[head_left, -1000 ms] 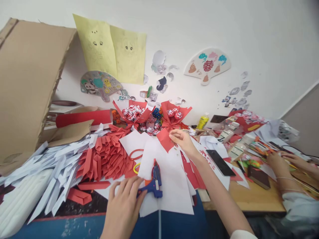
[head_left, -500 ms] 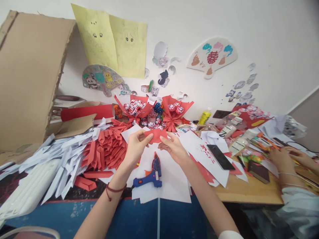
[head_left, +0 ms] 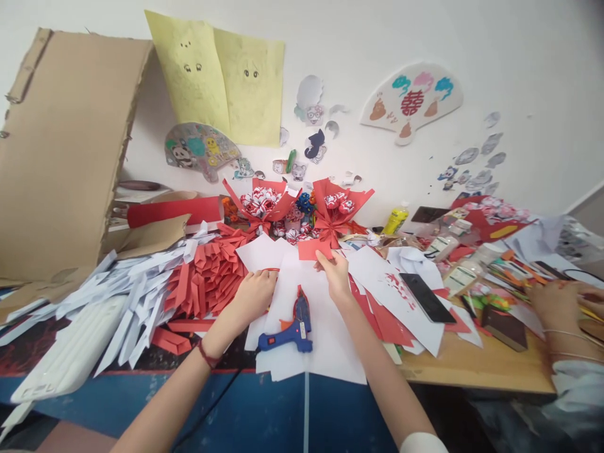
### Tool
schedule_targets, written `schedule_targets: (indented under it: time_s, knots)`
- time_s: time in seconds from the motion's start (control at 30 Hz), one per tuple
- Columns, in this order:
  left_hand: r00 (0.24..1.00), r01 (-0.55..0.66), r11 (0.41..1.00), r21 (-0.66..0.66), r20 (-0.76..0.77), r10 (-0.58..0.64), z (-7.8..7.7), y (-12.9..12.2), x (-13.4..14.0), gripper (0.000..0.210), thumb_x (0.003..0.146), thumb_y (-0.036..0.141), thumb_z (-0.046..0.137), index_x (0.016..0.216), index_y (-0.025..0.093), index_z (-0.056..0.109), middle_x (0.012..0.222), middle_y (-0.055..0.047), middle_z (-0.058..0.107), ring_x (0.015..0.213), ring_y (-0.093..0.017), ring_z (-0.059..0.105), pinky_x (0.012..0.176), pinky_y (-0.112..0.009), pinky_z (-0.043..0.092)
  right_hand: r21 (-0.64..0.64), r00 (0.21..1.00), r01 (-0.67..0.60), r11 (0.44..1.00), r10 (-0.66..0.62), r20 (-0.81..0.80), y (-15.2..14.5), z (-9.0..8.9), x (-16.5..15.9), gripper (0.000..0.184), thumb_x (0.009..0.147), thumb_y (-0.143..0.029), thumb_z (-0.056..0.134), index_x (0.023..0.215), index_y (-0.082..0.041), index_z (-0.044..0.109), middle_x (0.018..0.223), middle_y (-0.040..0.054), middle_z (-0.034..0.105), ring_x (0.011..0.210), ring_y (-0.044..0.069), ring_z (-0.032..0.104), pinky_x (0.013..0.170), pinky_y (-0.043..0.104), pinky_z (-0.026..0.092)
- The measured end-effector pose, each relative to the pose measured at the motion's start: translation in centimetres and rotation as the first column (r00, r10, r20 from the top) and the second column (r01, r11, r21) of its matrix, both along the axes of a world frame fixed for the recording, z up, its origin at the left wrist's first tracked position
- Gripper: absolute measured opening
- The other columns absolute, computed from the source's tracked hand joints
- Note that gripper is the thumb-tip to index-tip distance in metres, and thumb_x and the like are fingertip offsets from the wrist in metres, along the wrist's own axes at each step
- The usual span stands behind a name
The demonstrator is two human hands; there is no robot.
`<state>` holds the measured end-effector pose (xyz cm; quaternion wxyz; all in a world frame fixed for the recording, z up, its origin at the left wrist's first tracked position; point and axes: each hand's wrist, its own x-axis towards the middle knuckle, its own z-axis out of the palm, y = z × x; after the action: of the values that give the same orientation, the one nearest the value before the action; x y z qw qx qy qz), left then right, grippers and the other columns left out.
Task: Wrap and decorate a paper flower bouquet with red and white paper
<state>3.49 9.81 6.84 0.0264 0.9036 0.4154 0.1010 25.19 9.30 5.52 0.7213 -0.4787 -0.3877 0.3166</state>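
Observation:
My right hand (head_left: 334, 272) pinches a small red paper rectangle (head_left: 309, 250) by its right part, above the white sheets. My left hand (head_left: 255, 292) is closed, palm down, at the left side of the white paper sheets (head_left: 330, 340). A thin red edge shows at its fingertips; what it belongs to is hidden. Between my forearms a blue glue gun (head_left: 287, 338) lies on the sheets, its nozzle pointing away from me. Beside my left hand lies a heap of folded red paper strips (head_left: 207, 277).
Folded white paper strips (head_left: 136, 296) and a white power strip (head_left: 70, 352) lie on the left. Two red-wrapped bouquets (head_left: 337, 211) stand at the back. A black phone (head_left: 427, 297) rests on papers at right. Another person's hands (head_left: 557, 305) work at the far right.
My left hand has let go of the red paper rectangle and moved down to the sheets' left side, closing there. My right hand keeps the paper. The view has shifted slightly.

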Motion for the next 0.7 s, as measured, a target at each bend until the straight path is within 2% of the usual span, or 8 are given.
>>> schedule_targets:
  time_s: [0.13, 0.23, 0.33, 0.5, 0.6, 0.67, 0.7]
  knots:
    - [0.992, 0.032, 0.999, 0.030, -0.121, -0.028, 0.2, 1.3, 0.4, 0.038, 0.075, 0.010, 0.058, 0.112, 0.012, 0.066, 0.109, -0.019, 0.069, 0.101, -0.031, 0.066, 0.086, -0.041, 0.050, -0.023, 0.999, 0.001, 1.000, -0.002, -0.033, 0.6, -1.1, 0.3, 0.037, 0.066, -0.047, 0.079, 0.079, -0.015, 0.066, 0.058, -0.0006, 0.061, 0.051, 0.013, 0.057, 0.049, 0.024, 0.045]
    - [0.987, 0.043, 0.997, 0.065, -0.160, -0.032, 1.2, 2.3, 0.2, 0.033, 0.071, 0.018, 0.064, 0.103, 0.014, 0.070, 0.104, -0.017, 0.070, 0.096, -0.031, 0.066, 0.083, -0.039, 0.049, -0.033, 0.995, 0.041, 0.999, -0.043, -0.085, 1.0, -1.7, 1.1, 0.038, 0.066, -0.048, 0.077, 0.080, -0.015, 0.064, 0.062, 0.0000, 0.064, 0.048, 0.011, 0.056, 0.047, 0.023, 0.044]
    - [0.983, 0.035, 0.989, 0.141, -0.185, -0.008, 3.3, 2.6, 0.0, 0.023, 0.071, 0.019, 0.062, 0.092, 0.014, 0.072, 0.096, -0.018, 0.071, 0.093, -0.033, 0.065, 0.082, -0.041, 0.047, -0.033, 0.988, 0.077, 0.996, -0.081, -0.134, 1.4, -2.1, 1.6, 0.040, 0.066, -0.050, 0.076, 0.082, -0.016, 0.062, 0.065, 0.0002, 0.065, 0.047, 0.010, 0.055, 0.046, 0.022, 0.043]
    - [0.976, 0.002, 0.954, 0.299, -0.210, 0.064, 8.0, 1.4, -0.3, 0.026, 0.073, 0.003, 0.049, 0.086, 0.009, 0.071, 0.093, -0.023, 0.067, 0.096, -0.039, 0.060, 0.082, -0.047, 0.041, -0.010, 0.971, 0.140, 0.990, -0.139, -0.196, 1.4, -2.0, 2.1, 0.044, 0.066, -0.053, 0.076, 0.084, -0.017, 0.059, 0.065, -0.0004, 0.065, 0.045, 0.010, 0.055, 0.045, 0.023, 0.043]
    - [0.969, -0.113, 0.889, 0.443, -0.149, 0.198, 9.8, 0.7, -0.9, 0.028, 0.077, 0.002, 0.043, 0.086, 0.005, 0.069, 0.090, -0.027, 0.064, 0.094, -0.042, 0.059, 0.079, -0.049, 0.040, 0.031, 0.952, 0.225, 0.974, -0.213, -0.219, 1.2, -1.7, 2.6, 0.044, 0.067, -0.052, 0.076, 0.088, -0.017, 0.059, 0.065, -0.0022, 0.065, 0.047, 0.009, 0.054, 0.048, 0.022, 0.042]
    - [0.955, -0.245, 0.816, 0.524, -0.014, 0.296, 10.4, 1.0, -1.5, 0.025, 0.079, 0.008, 0.045, 0.089, 0.005, 0.068, 0.092, -0.027, 0.064, 0.095, -0.043, 0.059, 0.080, -0.050, 0.040, 0.055, 0.944, 0.260, 0.964, -0.242, -0.225, 1.1, -1.4, 2.8, 0.044, 0.066, -0.050, 0.078, 0.088, -0.016, 0.061, 0.065, -0.0024, 0.064, 0.051, 0.010, 0.055, 0.052, 0.023, 0.043]
    - [0.945, -0.307, 0.798, 0.518, 0.064, 0.322, 10.4, 1.4, -1.7, 0.023, 0.080, 0.013, 0.048, 0.090, 0.006, 0.067, 0.092, -0.026, 0.064, 0.095, -0.042, 0.059, 0.080, -0.050, 0.040, 0.062, 0.943, 0.265, 0.962, -0.245, -0.224, 1.0, -1.3, 2.9, 0.043, 0.065, -0.049, 0.079, 0.086, -0.016, 0.062, 0.065, -0.0017, 0.064, 0.053, 0.011, 0.056, 0.054, 0.024, 0.044]
